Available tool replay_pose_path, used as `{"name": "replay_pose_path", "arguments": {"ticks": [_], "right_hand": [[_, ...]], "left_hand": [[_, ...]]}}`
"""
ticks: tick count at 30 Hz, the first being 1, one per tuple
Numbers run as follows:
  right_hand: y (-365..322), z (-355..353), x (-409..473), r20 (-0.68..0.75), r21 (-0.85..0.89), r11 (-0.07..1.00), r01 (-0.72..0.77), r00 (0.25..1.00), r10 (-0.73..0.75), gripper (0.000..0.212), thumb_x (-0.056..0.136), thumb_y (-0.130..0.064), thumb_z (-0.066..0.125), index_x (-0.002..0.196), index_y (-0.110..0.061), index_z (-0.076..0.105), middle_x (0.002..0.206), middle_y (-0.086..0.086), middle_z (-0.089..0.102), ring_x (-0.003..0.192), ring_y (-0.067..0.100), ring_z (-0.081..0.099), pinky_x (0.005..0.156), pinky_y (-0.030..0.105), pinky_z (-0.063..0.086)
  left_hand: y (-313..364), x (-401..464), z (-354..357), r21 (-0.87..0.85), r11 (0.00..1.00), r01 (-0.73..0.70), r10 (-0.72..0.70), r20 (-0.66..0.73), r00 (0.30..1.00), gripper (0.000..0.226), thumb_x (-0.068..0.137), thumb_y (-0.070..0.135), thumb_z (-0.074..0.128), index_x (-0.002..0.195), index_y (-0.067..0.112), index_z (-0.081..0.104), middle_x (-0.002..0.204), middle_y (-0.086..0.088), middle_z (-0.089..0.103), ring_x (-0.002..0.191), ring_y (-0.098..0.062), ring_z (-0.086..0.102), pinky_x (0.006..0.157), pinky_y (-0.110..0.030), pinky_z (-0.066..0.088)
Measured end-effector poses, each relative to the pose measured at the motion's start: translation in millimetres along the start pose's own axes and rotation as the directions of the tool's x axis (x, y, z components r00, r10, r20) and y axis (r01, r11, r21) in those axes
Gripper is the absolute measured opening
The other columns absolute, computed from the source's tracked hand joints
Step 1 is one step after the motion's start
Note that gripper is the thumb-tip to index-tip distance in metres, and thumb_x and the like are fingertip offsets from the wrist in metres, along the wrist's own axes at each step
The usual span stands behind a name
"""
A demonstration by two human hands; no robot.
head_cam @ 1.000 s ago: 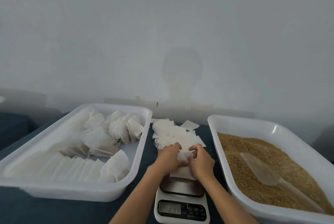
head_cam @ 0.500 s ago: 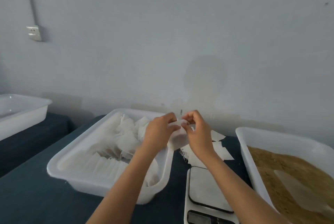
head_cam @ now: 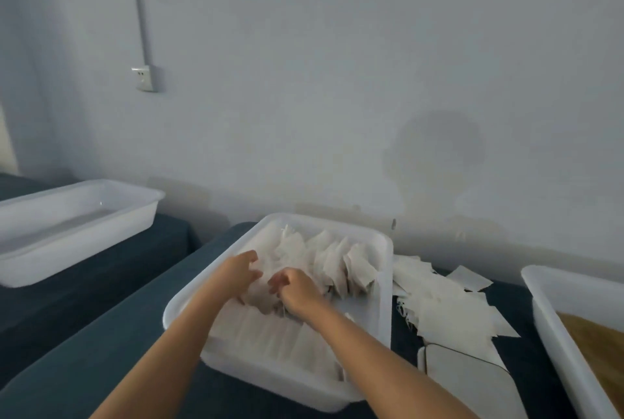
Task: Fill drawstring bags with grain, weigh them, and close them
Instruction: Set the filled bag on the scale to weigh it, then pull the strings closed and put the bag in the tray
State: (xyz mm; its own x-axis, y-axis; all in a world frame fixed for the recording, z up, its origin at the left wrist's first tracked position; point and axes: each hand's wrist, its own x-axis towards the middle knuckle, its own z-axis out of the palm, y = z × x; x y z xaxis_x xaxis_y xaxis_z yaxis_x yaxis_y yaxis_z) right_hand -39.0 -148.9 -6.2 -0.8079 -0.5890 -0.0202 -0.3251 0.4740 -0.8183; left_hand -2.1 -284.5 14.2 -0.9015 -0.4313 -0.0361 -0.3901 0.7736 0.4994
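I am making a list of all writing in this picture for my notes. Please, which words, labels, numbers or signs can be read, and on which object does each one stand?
No text can be read here.
Scale: only a corner shows; its display is out of frame.
Wall socket: no legible marking.
Trays, bags: plain white, no print.

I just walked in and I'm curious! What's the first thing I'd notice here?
You'd spot two bare arms reaching into the white tray in the middle, with the left hand and right hand down among a heap of little white bags. To the right of that tray, flat empty bags lie spread on the dark blue table. At the far right edge, another white tray holds brown grain.
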Motion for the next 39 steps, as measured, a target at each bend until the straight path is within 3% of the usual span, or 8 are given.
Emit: {"name": "replay_pose_path", "arguments": {"ticks": [6,8,13,21,25,30,35,39], "right_hand": [[2,25,13,0.257,-0.164,0.986,-0.039,0.963,0.081,0.037,0.094,-0.015,0.040,0.127,-0.006,0.055,0.133,0.015,0.053,0.122,0.029,0.049,0.098,0.030,0.039],[1,28,13,0.305,-0.209,0.978,-0.026,0.948,0.091,0.041,0.096,-0.018,0.036,0.133,-0.006,0.050,0.140,0.013,0.046,0.127,0.029,0.044,0.107,0.037,0.035],[-1,17,3,0.350,-0.253,0.966,0.054,0.936,0.040,0.041,0.099,-0.012,0.035,0.138,-0.008,0.045,0.150,0.012,0.034,0.136,0.028,0.033,0.111,0.033,0.026],[-2,-79,-23,-0.079,0.013,0.970,0.241,0.968,-0.239,0.025,0.094,-0.002,0.045,0.108,-0.008,0.064,0.106,0.008,0.068,0.097,0.018,0.063,0.080,0.018,0.048],[44,-145,-43,-0.510,-0.151,0.984,0.096,0.845,-0.160,0.021,0.090,0.000,0.043,0.089,-0.015,0.057,0.089,-0.001,0.062,0.085,0.018,0.059,0.077,0.033,0.049],[135,-176,-73,-0.263,-0.609,0.712,-0.350,0.936,0.235,0.040,0.085,-0.037,0.058,0.115,-0.014,0.046,0.120,0.005,0.051,0.107,0.023,0.051,0.080,0.031,0.039],[150,-169,-71,-0.214,-0.691,0.629,-0.357,0.932,0.294,0.084,0.074,-0.049,0.071,0.135,-0.014,0.026,0.133,0.009,0.035,0.121,0.031,0.039,0.094,0.037,0.039],[144,-169,-69,-0.182,-0.777,0.546,-0.313,0.942,0.281,0.062,0.088,-0.032,0.056,0.138,-0.011,0.026,0.134,0.014,0.036,0.119,0.033,0.044,0.095,0.034,0.038]], "left_hand": [[-19,9,6,0.317,0.946,0.060,-0.080,0.051,0.995,0.027,0.096,0.021,0.046,0.073,0.023,0.033,0.113,-0.009,0.054,0.094,-0.019,0.049,0.073,-0.028,0.037],[-21,10,7,0.411,0.910,0.060,-0.080,0.032,0.996,0.004,0.096,0.016,0.045,0.095,0.016,0.049,0.118,-0.007,0.055,0.107,-0.021,0.053,0.081,-0.029,0.042],[-18,12,14,0.551,0.831,0.072,-0.050,-0.055,0.997,0.027,0.092,0.006,0.042,0.117,0.009,0.049,0.118,-0.005,0.057,0.108,-0.020,0.057,0.079,-0.026,0.045],[45,-2,-1,0.422,0.903,-0.080,0.229,-0.317,0.920,0.007,0.092,0.019,0.050,0.095,0.018,0.043,0.097,0.000,0.062,0.087,-0.020,0.060,0.067,-0.027,0.044],[81,-6,9,0.319,0.926,-0.201,0.302,-0.307,0.902,0.004,0.091,0.019,0.049,0.094,0.018,0.047,0.094,-0.003,0.063,0.086,-0.025,0.060,0.069,-0.031,0.043],[107,-10,40,0.288,0.926,-0.243,0.316,-0.242,0.917,0.013,0.092,0.018,0.046,0.102,0.017,0.054,0.103,-0.006,0.063,0.096,-0.028,0.059,0.077,-0.031,0.043],[122,-10,64,0.287,0.918,-0.274,0.339,-0.209,0.917,0.007,0.095,0.021,0.041,0.095,0.023,0.047,0.102,-0.005,0.064,0.095,-0.027,0.060,0.076,-0.031,0.042],[125,-9,73,0.283,0.921,-0.268,0.337,-0.233,0.912,0.009,0.096,0.022,0.037,0.093,0.023,0.045,0.098,-0.003,0.064,0.089,-0.025,0.060,0.072,-0.030,0.042]]}}
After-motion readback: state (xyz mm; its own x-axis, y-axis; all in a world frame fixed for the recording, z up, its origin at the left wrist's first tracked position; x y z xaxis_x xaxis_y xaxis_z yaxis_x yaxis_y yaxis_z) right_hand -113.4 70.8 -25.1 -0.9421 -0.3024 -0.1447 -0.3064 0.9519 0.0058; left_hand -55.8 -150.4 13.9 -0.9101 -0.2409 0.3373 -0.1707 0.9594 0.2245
